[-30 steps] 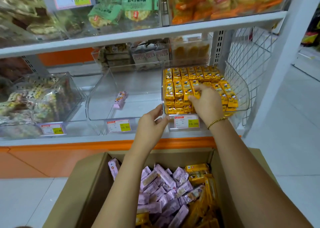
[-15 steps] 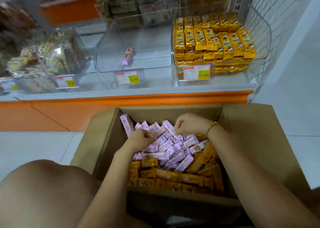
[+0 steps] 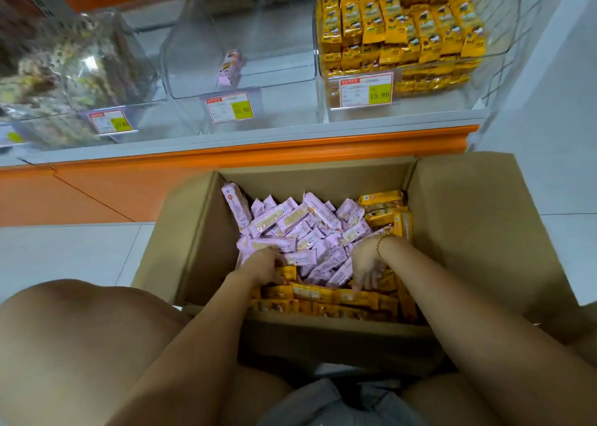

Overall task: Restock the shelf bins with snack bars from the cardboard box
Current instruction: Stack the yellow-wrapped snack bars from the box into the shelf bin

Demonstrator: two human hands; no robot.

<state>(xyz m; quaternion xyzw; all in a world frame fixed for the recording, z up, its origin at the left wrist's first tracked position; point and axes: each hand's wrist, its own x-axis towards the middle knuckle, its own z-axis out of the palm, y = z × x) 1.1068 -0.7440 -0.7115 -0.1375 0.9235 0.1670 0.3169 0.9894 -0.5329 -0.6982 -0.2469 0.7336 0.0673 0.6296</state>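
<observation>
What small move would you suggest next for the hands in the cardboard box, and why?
Probably slide the left hand and right hand forward onto the pink wrapped snack bars in the brown cardboard box and scoop some: the middle clear plastic bin holds only one pink bar, while the right clear bin is already heaped with yellow wrapped bars.

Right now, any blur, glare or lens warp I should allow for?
Head view: left bin smeared by motion blur; head view: orange shelf edge skewed by wide-angle warp; head view: faint sheen on the middle bin; head view: cardboard box, left hand and right hand fairly sharp.
</observation>
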